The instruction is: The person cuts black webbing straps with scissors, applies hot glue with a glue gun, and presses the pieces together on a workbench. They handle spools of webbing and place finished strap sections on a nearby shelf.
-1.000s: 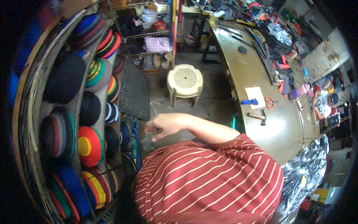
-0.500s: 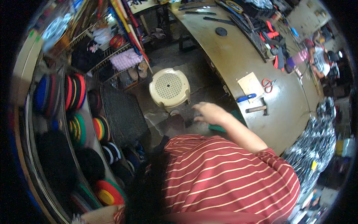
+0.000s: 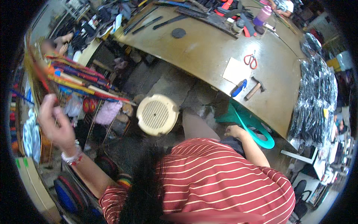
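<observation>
My left hand (image 3: 56, 125), with a beaded bracelet (image 3: 72, 156) on its wrist, is raised at the left. Its fingers are loosely bent and somewhat apart, and I see nothing held in them. Just above the fingertips hangs a bundle of long coloured strips (image 3: 85, 87); whether the hand touches it I cannot tell. My right hand (image 3: 235, 131) hangs low beside my thigh, fingers loosely bent and holding nothing visible. It is nearest to a green sheet with an oval opening (image 3: 265, 141), below the table's edge.
On the metal-topped table (image 3: 201, 63) lie a hammer (image 3: 254, 89), a blue-handled tool (image 3: 239, 88), red-handled scissors (image 3: 250, 59), a pale sheet (image 3: 235, 71) and a black disc (image 3: 178, 33). A cream stool (image 3: 157, 115) stands on the floor. Plastic-wrapped bundles (image 3: 313, 97) flank the table's right end.
My view has swung left. My left hand has come into sight, stretched toward the strips. My right hand has dropped from beside the stool toward my thigh, its fingers less spread.
</observation>
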The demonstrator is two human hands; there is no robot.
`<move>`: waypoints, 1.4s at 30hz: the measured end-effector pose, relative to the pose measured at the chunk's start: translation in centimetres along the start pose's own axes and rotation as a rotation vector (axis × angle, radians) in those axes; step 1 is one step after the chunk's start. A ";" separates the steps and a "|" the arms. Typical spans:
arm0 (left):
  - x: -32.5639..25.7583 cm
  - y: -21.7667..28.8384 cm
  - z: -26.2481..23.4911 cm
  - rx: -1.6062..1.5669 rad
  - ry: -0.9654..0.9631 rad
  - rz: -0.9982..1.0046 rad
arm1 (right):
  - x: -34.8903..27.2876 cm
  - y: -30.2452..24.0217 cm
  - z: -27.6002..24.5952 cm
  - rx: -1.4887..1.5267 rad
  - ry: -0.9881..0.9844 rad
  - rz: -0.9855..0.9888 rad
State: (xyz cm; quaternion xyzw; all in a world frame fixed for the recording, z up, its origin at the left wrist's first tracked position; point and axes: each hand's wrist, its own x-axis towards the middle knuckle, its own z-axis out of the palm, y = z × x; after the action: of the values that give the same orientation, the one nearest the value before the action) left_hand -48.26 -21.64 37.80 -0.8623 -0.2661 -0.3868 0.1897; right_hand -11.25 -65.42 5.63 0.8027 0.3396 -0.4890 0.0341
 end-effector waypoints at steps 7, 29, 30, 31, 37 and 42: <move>-12.4 3.4 16.3 -0.557 -0.864 -0.301 | -1.0 -1.2 -7.3 0.123 0.024 -0.026; -21.8 22.3 58.8 -0.686 -1.973 1.230 | 21.1 -10.5 -16.0 -0.054 1.190 -0.166; -21.5 20.7 61.0 -0.665 -1.982 1.167 | 20.9 -10.6 -16.0 -0.042 1.173 -0.143; -21.4 18.9 63.0 -0.652 -1.978 1.067 | 20.8 -10.7 -16.1 -0.063 1.171 -0.143; -22.6 13.5 72.9 -0.570 -1.869 0.602 | 20.3 -10.4 -16.0 -0.084 1.021 -0.062; -22.1 12.9 75.4 -0.602 -1.826 0.542 | 20.2 -10.3 -15.6 -0.109 1.009 -0.035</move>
State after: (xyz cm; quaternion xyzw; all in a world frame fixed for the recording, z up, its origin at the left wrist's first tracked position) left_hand -10.15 1.52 -28.12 -0.8728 0.0048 0.4292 -0.2322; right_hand 0.58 -41.14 0.28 0.9303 0.3521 -0.0223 -0.1006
